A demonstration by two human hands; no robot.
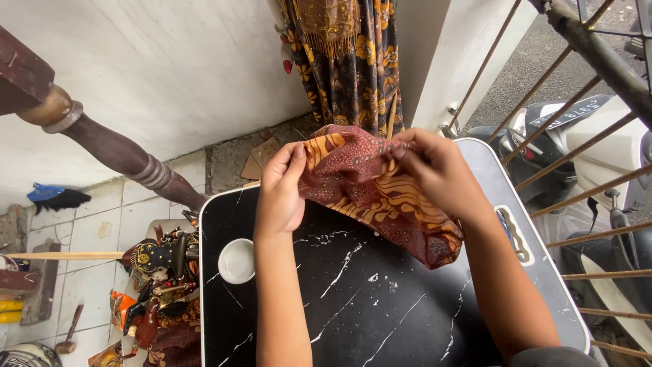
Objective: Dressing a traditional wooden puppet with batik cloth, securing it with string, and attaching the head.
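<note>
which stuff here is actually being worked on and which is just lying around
In hand:
- patterned batik cloth, held up by the left hand and right hand
- black marble-look table beneath it

Lying about:
- white round dish on the table
- puppet figures on the floor
- blue brush
- hammer
- hanging floral fabric

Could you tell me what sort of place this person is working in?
Probably a home craft corner on a tiled porch: a parked scooter behind railing bars, costumed puppets on the floor, and batik cloth over a black marbled table.
</note>
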